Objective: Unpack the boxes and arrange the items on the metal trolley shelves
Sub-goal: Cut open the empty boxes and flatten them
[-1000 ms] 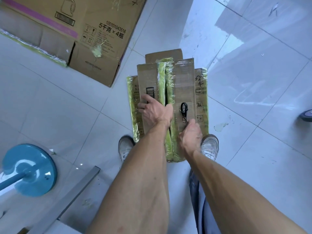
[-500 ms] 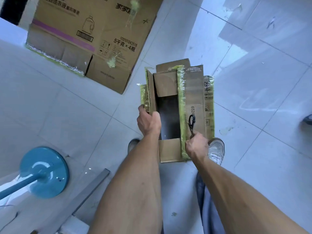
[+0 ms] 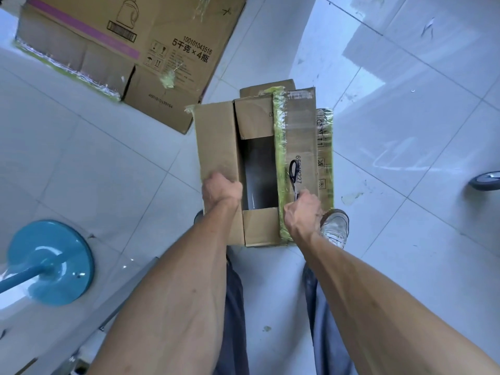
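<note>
- Cardboard box [image 3: 300, 136] sits on the pale tiled floor [image 3: 81, 158] right at the person's feet, top partly open, dark inside showing between the flaps
- Bigger printed carton [image 3: 151, 44] lies up at the top left, well apart from the hands, green tape ragged along its edges
- Left flap [image 3: 216, 139] is folded out wide and flat; right flap [image 3: 300, 147] lies over the top, green tape running down its inner edge
- Blue round base [image 3: 51, 262] with its blue pole sits low on the left, near a metal bar
- Left hand [image 3: 220, 189] grips the near end of the left flap, fingers curled over its edge
- Right hand [image 3: 303, 209] is closed around the scissors [image 3: 294, 177], black handles pointing away, resting on the right flap
- White shoe [image 3: 335, 226] peeks out just beside the box's near right corner
- Grey wheel [image 3: 487, 181] shows at the far right edge
</note>
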